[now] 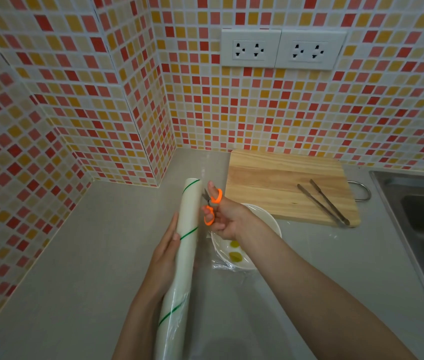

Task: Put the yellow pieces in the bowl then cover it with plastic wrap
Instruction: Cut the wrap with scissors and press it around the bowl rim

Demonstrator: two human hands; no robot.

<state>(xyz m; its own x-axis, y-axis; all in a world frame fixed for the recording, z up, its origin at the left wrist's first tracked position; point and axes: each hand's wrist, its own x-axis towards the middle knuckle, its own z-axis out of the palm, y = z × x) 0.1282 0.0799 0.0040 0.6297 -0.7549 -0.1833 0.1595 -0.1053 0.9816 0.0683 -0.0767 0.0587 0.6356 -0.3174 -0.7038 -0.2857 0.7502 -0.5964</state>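
Nearest to the camera, the left hand (165, 258) is wrapped around a long roll of plastic wrap (183, 255), held at a steep tilt above the grey desk (81, 268), with its far end toward the tiled wall. Thin green lines cross the pale roll, and loose clear film clings to its near end. Just right of the roll, the right hand (227, 219) grips a pair of orange-handled scissors (210, 203), thumb through the upper loop and fingers through the lower one; the short dark blades point toward the roll's far end, very close to it, though whether they touch it cannot be told.

Under the right wrist a white bowl (265, 222) sits on the desk, holding two yellow pieces (234, 252) near its bottom. Clear film lies crumpled on the desk at the bowl's near edge; whether it spans the whole rim cannot be told.

Beyond the bowl lies a wooden cutting board (278, 178) with metal tongs (322, 201) resting on its right part. A steel sink (418, 203) sits at the far right, and two white wall sockets (283, 49) are set in the mosaic tiles above.
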